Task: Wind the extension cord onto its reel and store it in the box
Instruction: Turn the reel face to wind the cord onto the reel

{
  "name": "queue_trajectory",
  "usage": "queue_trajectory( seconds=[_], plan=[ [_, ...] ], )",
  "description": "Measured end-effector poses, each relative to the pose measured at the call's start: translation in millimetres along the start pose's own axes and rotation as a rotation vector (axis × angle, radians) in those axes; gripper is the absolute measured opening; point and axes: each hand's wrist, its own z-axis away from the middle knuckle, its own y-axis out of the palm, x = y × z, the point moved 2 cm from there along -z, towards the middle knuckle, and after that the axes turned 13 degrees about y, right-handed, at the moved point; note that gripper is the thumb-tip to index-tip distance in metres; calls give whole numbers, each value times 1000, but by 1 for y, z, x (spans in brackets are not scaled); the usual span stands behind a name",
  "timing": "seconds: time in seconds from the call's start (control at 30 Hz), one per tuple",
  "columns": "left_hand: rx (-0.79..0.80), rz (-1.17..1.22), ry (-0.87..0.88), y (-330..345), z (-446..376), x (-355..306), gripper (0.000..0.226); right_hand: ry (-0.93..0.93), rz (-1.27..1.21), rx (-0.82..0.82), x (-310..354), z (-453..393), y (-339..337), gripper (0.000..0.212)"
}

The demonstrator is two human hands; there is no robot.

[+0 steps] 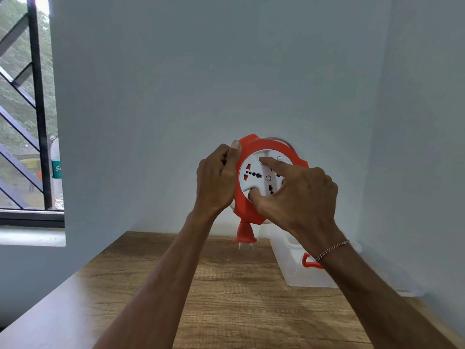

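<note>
Holding the orange-and-white cord reel upright in the air above the wooden tabletop, I grip its rim with my left hand, while my right hand presses fingertips into the white centre disc, seemingly to turn it. The plug dangles just below the reel, so the cord looks nearly wound. The clear box sits below the reel, toward my right, nearer that hand.
</note>
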Motion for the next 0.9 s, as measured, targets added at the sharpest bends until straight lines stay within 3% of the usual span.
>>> queue_trajectory(
  seconds=[0.23,0.33,0.47,0.57,0.67,0.77,0.83,0.9],
  plan=[
    [-28,16,-33,-2,1,5,47,-139,58,16,-5,-8,1,64],
    [-21,23,-63,-4,0,8,44,-161,-57,70,-9,-15,-5,59],
    [3,52,-98,-7,-1,11,45,-150,-237,-126,-20,-21,-20,38],
    [26,58,-87,-3,1,9,51,53,-386,-234,-31,-23,-25,32],
    [40,99,-87,2,3,7,51,395,-555,-67,-48,-15,-18,47],
    [31,155,-112,9,6,3,50,764,-936,361,-60,3,-4,67],
    [24,207,-143,14,9,-3,49,847,-1163,543,-59,17,3,64],
    [23,249,-179,20,13,-9,48,789,-1276,575,-54,26,7,52]
  ],
)
